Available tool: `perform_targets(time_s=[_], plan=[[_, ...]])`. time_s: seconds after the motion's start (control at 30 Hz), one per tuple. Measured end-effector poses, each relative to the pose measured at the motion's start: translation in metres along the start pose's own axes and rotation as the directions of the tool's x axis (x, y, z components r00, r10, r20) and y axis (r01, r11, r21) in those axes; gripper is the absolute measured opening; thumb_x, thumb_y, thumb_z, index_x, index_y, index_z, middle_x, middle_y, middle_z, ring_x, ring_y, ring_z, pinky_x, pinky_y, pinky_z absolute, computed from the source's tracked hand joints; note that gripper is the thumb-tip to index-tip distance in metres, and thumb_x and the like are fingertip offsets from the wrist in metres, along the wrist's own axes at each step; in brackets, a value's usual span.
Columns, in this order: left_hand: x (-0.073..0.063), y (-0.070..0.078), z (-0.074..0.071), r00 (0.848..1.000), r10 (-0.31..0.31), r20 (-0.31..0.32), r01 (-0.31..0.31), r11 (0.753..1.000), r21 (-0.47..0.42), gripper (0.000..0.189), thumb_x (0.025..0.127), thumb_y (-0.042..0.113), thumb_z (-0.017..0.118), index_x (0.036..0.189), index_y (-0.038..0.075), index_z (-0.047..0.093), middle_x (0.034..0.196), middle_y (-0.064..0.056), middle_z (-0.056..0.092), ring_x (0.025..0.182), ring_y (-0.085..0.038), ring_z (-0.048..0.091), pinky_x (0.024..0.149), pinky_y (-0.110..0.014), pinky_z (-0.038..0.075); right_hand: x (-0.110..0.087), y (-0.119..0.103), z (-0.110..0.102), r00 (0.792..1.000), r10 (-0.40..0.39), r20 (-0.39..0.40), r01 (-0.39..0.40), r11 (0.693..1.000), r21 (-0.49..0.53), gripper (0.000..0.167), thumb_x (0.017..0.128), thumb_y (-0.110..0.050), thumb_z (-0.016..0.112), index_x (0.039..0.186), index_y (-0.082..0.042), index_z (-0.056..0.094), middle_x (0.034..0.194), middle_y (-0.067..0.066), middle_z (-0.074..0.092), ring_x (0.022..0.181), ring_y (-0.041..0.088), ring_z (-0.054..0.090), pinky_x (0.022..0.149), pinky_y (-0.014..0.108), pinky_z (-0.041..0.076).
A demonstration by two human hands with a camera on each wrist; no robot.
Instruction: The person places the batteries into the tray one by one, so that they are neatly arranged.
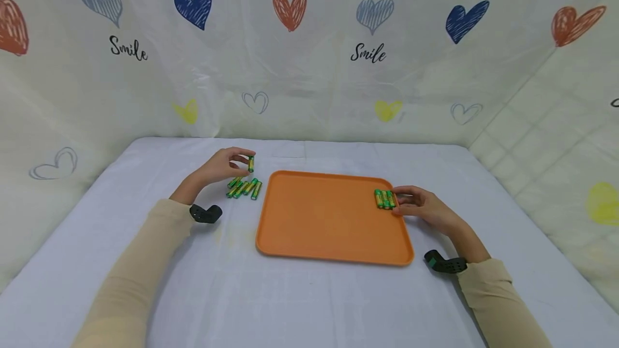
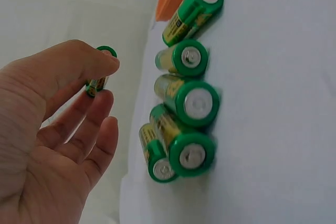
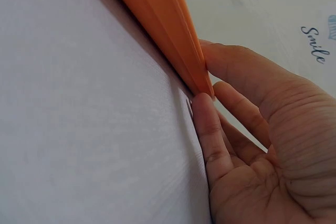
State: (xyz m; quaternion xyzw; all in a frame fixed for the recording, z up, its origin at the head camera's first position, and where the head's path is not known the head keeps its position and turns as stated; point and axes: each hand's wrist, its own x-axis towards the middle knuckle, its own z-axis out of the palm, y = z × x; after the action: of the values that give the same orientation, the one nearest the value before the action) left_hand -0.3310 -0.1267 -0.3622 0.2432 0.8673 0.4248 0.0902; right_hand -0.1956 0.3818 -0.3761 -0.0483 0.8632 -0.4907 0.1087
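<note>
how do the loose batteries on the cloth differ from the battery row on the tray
Place: the loose batteries lie on the white cloth; the battery row is on the orange tray.
Arrangement: the loose batteries lie slanted and uneven; the battery row is side by side.
Nearest hand: left hand for the loose batteries, right hand for the battery row.
Shared: green-and-yellow casings.

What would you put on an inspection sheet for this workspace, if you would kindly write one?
Surface: white cloth, lightly creased.
Job's things: orange tray with a few batteries near its right edge; loose batteries on the cloth, left of the tray.
Clutter: nothing seen.
Grips: left hand pinches one battery, clear of the cloth; right hand touches the tray's right edge, any pinch unclear.
Cables: nothing seen.
Surroundings: pale sheet behind, with hearts and "Smile" lettering.
</note>
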Motion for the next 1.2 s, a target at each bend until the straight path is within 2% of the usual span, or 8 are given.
perform_targets(time_s=[0.27,0.6,0.73,0.93,0.97,1.2], plan=[[0.014,0.012,0.018,0.998,0.062,0.031,-0.062,0.998,-0.003,0.057,0.087,0.007,0.072,0.139,0.001,0.051,0.137,-0.016,0.054,0.121,-0.033,0.055,0.100,-0.048,0.047,0.000,0.000,-0.003,1.000,0.012,-0.011,-0.013,0.999,-0.033,0.064,0.090,-0.025,0.073,0.142,-0.003,0.044,0.127,0.018,0.056,0.105,0.010,0.056,0.086,0.016,0.046],[0.024,0.029,0.037,0.989,0.132,0.069,-0.130,0.991,-0.027,0.055,0.086,0.006,0.072,0.137,0.000,0.053,0.136,-0.015,0.055,0.119,-0.033,0.057,0.096,-0.047,0.050,0.002,-0.001,-0.002,1.000,0.017,-0.020,-0.017,0.999,-0.031,0.065,0.088,-0.027,0.074,0.142,-0.004,0.044,0.127,0.017,0.056,0.106,0.013,0.055,0.087,0.018,0.046],[0.027,0.042,0.046,0.985,0.155,0.075,-0.151,0.987,-0.055,0.054,0.087,0.002,0.070,0.137,-0.002,0.052,0.136,-0.019,0.054,0.120,-0.036,0.056,0.098,-0.049,0.048,0.000,-0.002,-0.003,1.000,0.015,-0.019,-0.015,1.000,-0.017,0.065,0.089,-0.025,0.074,0.142,-0.003,0.044,0.128,0.018,0.055,0.107,0.015,0.055,0.086,0.018,0.046],[0.036,0.048,0.059,0.971,0.220,0.090,-0.212,0.973,-0.096,0.052,0.086,0.001,0.070,0.135,-0.004,0.053,0.133,-0.017,0.056,0.116,-0.033,0.059,0.096,-0.044,0.050,0.001,0.000,-0.003,1.000,0.004,-0.015,-0.004,1.000,-0.006,0.064,0.089,-0.022,0.073,0.142,-0.002,0.044,0.129,0.021,0.055,0.106,0.015,0.055,0.085,0.018,0.047],[0.040,0.046,0.062,0.969,0.229,0.092,-0.220,0.970,-0.104,0.053,0.086,0.002,0.071,0.135,-0.003,0.054,0.133,-0.016,0.056,0.116,-0.031,0.060,0.095,-0.043,0.051,0.001,0.000,-0.003,1.000,0.001,-0.015,-0.001,1.000,-0.001,0.064,0.089,-0.021,0.073,0.142,-0.001,0.044,0.129,0.021,0.055,0.106,0.015,0.055,0.085,0.018,0.047],[0.046,0.055,0.078,0.958,0.263,0.114,-0.248,0.960,-0.132,0.053,0.085,0.001,0.072,0.134,-0.005,0.054,0.134,-0.019,0.055,0.115,-0.031,0.061,0.095,-0.041,0.051,0.001,0.003,-0.003,1.000,-0.003,-0.015,0.003,1.000,0.019,0.063,0.089,-0.020,0.074,0.141,-0.001,0.045,0.129,0.022,0.054,0.104,0.013,0.056,0.085,0.018,0.048]])
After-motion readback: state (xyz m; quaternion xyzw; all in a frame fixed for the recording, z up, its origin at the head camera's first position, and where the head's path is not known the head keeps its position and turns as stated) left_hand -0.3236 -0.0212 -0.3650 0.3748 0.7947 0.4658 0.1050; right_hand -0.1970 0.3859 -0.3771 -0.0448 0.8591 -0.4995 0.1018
